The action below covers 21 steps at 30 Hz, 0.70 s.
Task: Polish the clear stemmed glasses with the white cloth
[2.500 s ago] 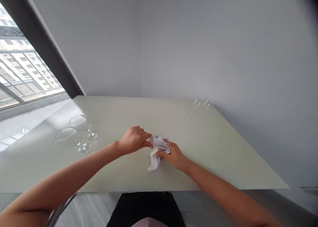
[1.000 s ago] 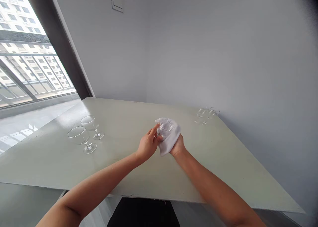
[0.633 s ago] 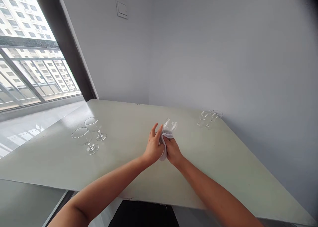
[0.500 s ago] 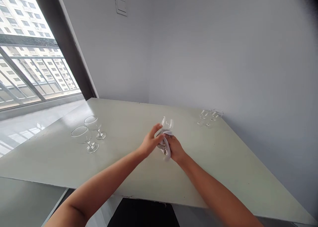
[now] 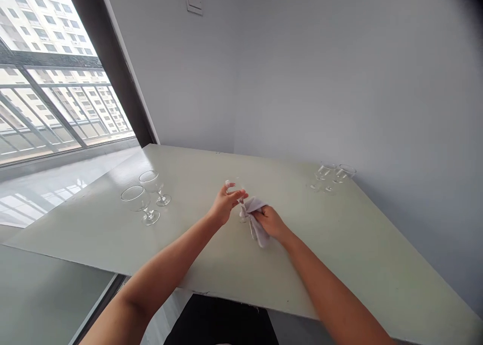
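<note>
Near the middle of the table, my left hand grips a clear stemmed glass by its bowl, fingers curled round it. The glass stands roughly upright with its foot low over or on the tabletop; I cannot tell which. My right hand is closed on a pale cloth beside the stem. One edge of the cloth meets the glass, and its loose part hangs down below my fingers. Much of the bowl is hidden behind my left hand.
Two stemmed glasses stand upright on the left of the pale table. More stemmed glasses are grouped at the far right by the wall. Grey walls border the table's back and right side. A window lies at the left.
My left hand has shifted to hold the bowl. My right hand with the cloth has drawn a little rightward, and the cloth now hangs more open. The view has turned slightly left.
</note>
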Each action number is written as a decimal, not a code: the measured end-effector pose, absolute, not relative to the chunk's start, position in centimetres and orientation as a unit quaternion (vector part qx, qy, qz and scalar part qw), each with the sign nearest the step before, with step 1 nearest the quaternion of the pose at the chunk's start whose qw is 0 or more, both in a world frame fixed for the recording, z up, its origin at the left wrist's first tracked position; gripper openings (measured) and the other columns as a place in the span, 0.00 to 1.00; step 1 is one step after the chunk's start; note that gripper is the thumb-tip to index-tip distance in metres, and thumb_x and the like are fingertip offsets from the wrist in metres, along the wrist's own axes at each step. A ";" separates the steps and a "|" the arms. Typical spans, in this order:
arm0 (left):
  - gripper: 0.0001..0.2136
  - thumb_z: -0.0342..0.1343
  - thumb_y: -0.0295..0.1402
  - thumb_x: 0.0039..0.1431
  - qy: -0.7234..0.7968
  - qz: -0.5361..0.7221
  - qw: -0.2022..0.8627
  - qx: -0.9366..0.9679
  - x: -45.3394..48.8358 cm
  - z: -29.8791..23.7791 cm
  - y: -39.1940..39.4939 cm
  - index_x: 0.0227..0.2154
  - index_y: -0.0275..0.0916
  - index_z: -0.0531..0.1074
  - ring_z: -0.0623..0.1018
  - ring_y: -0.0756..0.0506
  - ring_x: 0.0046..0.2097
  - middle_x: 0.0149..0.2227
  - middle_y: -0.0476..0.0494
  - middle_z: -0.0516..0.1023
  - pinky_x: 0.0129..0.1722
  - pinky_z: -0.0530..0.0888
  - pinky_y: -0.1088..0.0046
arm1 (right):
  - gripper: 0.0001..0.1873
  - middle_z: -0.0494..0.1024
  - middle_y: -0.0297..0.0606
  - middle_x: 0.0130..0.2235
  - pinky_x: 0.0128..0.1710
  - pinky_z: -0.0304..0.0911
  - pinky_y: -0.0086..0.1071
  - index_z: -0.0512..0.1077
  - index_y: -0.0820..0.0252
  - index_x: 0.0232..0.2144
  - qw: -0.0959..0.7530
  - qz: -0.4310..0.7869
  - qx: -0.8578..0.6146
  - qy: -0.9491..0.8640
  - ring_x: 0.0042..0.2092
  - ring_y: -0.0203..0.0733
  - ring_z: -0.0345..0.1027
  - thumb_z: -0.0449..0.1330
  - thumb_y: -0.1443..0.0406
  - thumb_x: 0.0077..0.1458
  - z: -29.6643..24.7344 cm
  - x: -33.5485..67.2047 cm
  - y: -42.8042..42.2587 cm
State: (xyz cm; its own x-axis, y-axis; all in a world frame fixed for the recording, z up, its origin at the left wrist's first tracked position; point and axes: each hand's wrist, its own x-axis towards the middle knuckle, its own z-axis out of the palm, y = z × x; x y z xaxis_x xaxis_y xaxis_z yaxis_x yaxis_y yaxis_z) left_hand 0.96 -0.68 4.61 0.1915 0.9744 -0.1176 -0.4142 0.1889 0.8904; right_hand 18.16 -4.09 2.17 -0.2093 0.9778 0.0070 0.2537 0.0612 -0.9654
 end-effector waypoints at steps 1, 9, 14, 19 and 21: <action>0.21 0.63 0.34 0.44 0.377 0.528 0.676 0.350 0.7 4.5 -0.3 0.39 0.38 0.61 0.76 0.45 0.39 0.32 0.44 0.75 0.42 0.69 0.66 | 0.12 0.72 0.36 0.28 0.34 0.59 0.36 0.71 0.61 0.28 0.397 0.441 -0.525 -0.610 0.31 0.40 0.64 0.54 0.59 0.50 2.0 18.6 -4.0; 0.10 0.57 0.36 0.51 0.361 0.416 0.798 0.246 0.5 4.1 -0.4 0.27 0.33 0.67 0.76 0.47 0.32 0.28 0.41 0.73 0.38 0.73 0.69 | 0.10 0.69 0.42 0.45 0.48 0.52 0.44 0.73 0.54 0.33 0.398 0.174 -0.425 -0.794 0.50 0.52 0.55 0.62 0.62 0.43 3.5 17.2 -5.9; 0.12 0.54 0.41 0.53 0.255 0.390 0.851 0.241 1.0 5.3 -2.2 0.31 0.34 0.69 0.75 0.45 0.41 0.36 0.39 0.74 0.44 0.71 0.69 | 0.08 0.70 0.38 0.38 0.37 0.60 0.36 0.71 0.53 0.33 0.459 0.328 -0.406 -0.719 0.40 0.43 0.62 0.59 0.62 0.47 3.0 15.7 -6.8; 0.11 0.50 0.41 0.56 0.237 0.480 0.813 0.230 1.6 5.8 -2.5 0.32 0.36 0.67 0.75 0.47 0.39 0.34 0.43 0.74 0.45 0.71 0.69 | 0.10 0.71 0.33 0.28 0.32 0.60 0.33 0.70 0.56 0.27 0.606 0.541 -0.405 -0.420 0.31 0.39 0.64 0.62 0.57 0.44 2.1 14.3 -6.9; 0.08 0.51 0.38 0.56 0.249 0.540 0.771 0.225 1.9 5.7 -2.5 0.32 0.37 0.65 0.75 0.49 0.39 0.33 0.44 0.73 0.45 0.71 0.70 | 0.13 0.70 0.31 0.26 0.30 0.60 0.32 0.68 0.56 0.27 0.627 0.590 -0.398 -0.318 0.28 0.37 0.63 0.62 0.55 0.42 2.0 13.5 -6.9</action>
